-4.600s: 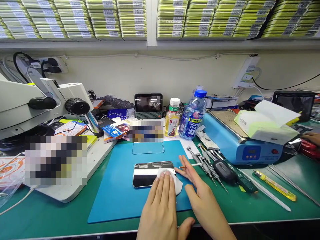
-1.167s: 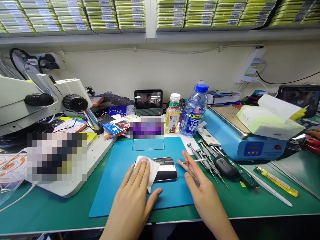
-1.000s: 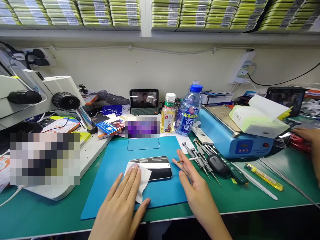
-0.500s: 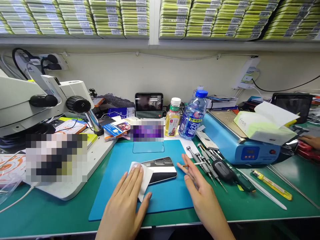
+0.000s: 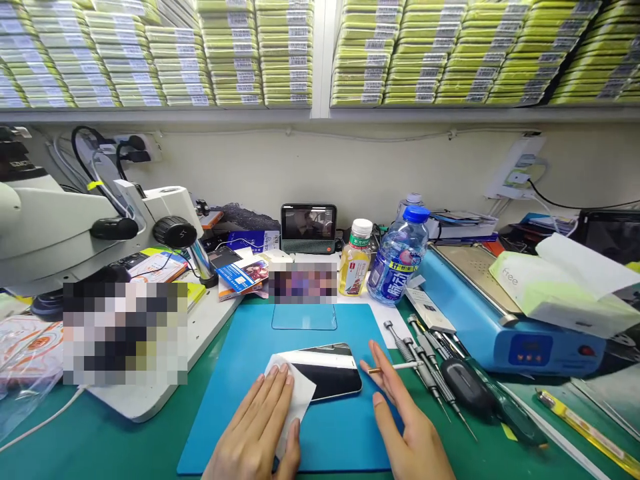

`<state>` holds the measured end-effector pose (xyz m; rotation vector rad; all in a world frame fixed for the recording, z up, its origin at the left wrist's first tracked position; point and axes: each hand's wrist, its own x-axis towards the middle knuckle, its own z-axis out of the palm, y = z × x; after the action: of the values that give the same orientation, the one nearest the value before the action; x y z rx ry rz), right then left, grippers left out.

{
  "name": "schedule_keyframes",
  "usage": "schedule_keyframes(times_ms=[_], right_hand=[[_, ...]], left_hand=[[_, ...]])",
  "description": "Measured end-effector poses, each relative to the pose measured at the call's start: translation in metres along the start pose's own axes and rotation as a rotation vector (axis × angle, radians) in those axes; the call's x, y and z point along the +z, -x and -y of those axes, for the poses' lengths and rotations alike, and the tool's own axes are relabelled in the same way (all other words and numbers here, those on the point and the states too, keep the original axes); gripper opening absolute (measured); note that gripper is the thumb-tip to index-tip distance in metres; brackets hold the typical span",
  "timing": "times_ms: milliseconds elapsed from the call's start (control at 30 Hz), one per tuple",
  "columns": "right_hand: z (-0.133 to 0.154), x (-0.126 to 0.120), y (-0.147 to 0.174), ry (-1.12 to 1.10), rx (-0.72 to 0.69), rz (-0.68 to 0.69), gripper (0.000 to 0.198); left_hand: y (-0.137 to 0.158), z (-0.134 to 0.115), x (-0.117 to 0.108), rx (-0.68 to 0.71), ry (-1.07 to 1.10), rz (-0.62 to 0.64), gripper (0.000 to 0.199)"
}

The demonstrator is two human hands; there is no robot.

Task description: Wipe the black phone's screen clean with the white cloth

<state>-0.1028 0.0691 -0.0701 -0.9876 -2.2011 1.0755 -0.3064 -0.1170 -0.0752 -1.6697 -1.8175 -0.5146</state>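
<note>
A smartphone [image 5: 336,380] with a dark, glossy face lies on the blue mat [image 5: 240,413]. My left hand [image 5: 255,423] is laid over a white tissue [image 5: 303,390], its fingers pressing the tissue onto the phone's left end and hiding that part. Just off the phone's right end is my right hand [image 5: 407,417], thumb apart, with a cigarette [image 5: 397,367] pinched between two fingers. Farther back on the mat rests a clear glass sheet with a thin dark border [image 5: 305,318], probably a screen protector.
Screwdrivers [image 5: 425,363], a black case [image 5: 465,381] and a yellow cutter knife [image 5: 585,427] lie on the right. Behind them stands a blue heating machine [image 5: 540,353]. Two bottles, one with a blue cap [image 5: 400,260], stand at the back. A microscope [image 5: 60,233] occupies the left.
The camera has tilted up, so everything sits lower in view. Reflections on the phone have shifted. My left hand stays on the tissue and my right hand keeps the cigarette.
</note>
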Motion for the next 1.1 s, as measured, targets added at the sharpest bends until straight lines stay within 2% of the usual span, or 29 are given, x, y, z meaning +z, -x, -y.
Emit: schedule_keyframes(times_ms=[67, 267, 500, 733, 867, 1100], right_hand=[[0.000, -0.001, 0.000, 0.039, -0.018, 0.005, 0.060], [0.002, 0.000, 0.000, 0.121, -0.084, 0.015, 0.059], [0.012, -0.001, 0.004, 0.073, -0.088, 0.053, 0.063], [0.035, -0.003, 0.008, -0.056, -0.036, 0.009, 0.069], [0.039, -0.005, 0.008, -0.081, -0.031, -0.032, 0.067], [0.035, -0.003, 0.008, -0.084, -0.050, -0.043, 0.064]], left_hand=[[-0.006, -0.001, -0.002, -0.003, -0.035, 0.050, 0.070], [-0.014, -0.009, -0.008, -0.145, -0.033, 0.159, 0.072], [-0.012, -0.015, -0.011, -0.286, 0.026, 0.202, 0.065], [-0.005, -0.015, -0.013, -0.242, 0.045, 0.166, 0.053], [0.002, -0.017, -0.011, -0.198, 0.039, 0.123, 0.049], [0.014, -0.028, -0.019, -0.186, 0.036, 0.163, 0.058]])
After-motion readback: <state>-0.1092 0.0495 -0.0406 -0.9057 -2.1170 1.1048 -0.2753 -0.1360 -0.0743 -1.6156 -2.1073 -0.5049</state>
